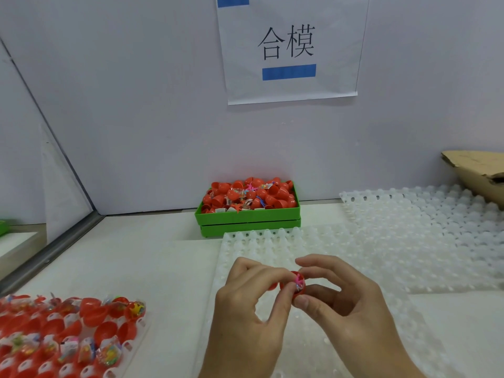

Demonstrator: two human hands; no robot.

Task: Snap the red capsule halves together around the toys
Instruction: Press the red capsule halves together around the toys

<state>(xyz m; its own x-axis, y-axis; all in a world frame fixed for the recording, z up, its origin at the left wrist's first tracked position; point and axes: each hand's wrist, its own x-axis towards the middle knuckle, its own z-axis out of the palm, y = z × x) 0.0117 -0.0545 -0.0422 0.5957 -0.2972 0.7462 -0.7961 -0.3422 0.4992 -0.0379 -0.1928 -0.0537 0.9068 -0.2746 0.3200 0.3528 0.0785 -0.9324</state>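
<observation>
Both my hands meet over a white dimpled tray [272, 249] at the front centre. A red capsule half [299, 285] with a pink toy [297, 281] in it sits between them. My right hand [346, 298] pinches this half between thumb and forefinger. My left hand [253, 301] has its fingertips curled on the capsule's left side, where a second bit of red [273, 286] peeks out behind the fingers. Whether the two halves are joined is hidden.
A green bin [246, 218] heaped with red capsule halves and bagged toys stands at the back wall. At the front left a clear tray [136, 336] holds several red halves with toys. More white dimpled trays [425, 227] lie to the right, under a cardboard box [477, 170].
</observation>
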